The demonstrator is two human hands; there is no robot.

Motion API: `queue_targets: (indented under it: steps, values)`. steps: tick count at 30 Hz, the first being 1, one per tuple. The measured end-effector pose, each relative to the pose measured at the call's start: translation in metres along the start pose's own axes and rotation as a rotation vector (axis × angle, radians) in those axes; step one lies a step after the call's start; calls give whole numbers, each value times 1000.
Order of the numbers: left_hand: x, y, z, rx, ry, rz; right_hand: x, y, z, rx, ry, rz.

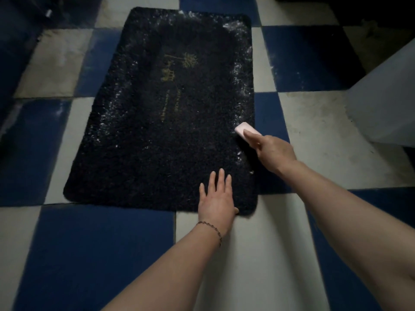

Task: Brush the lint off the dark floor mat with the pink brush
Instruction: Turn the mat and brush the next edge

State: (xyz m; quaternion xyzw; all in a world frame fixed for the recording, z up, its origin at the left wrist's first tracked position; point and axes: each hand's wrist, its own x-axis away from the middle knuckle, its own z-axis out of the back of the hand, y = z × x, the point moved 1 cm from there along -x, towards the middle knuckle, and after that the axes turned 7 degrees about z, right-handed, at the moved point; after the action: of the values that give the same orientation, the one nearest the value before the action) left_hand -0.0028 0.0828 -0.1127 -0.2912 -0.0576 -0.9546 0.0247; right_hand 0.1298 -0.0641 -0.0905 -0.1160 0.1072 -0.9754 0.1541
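Note:
A dark shaggy floor mat (161,122) with faint gold lettering lies on a checkered floor. White lint speckles its right edge, its far right corner and a strip along its left side. My right hand (272,153) grips the pink brush (243,129), index finger laid along its back, and holds it on the mat's right edge. My left hand (216,199) rests flat on the mat's near right corner, fingers straight and spread. A thin bracelet circles that wrist.
The floor is blue and white tiles (265,254), somewhat dirty. A pale box-like object (386,97) stands at the right, close to the mat. Dark furniture (15,52) runs along the left side. Shadowed objects fill the far right corner.

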Motion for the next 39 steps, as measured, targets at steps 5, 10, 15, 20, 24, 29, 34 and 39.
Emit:
queue_targets:
  steps: [5, 10, 15, 20, 24, 29, 34, 39]
  values:
    - [3, -12, 1, -77, -10, -52, 27, 4, -1, 44, -23, 4]
    - [10, -44, -2, -184, -57, -175, 64, 3, -22, -95, -35, -102]
    - [10, -90, 10, -396, -33, -343, 103, -17, -38, -251, 7, -177]
    - [-8, -134, 32, -513, -35, -483, 116, -42, -46, -377, 10, -192]
    - [-11, -157, 61, -677, -136, -495, 115, -60, -46, -429, 8, -168]
    - [9, -137, 49, -354, -179, -334, 116, -68, -45, -335, 53, -98]
    - [34, -126, 2, -242, -34, -160, 146, -109, -69, -347, -54, 190]
    - [35, -137, -14, -247, 50, -175, 146, -127, -85, -335, -96, 378]
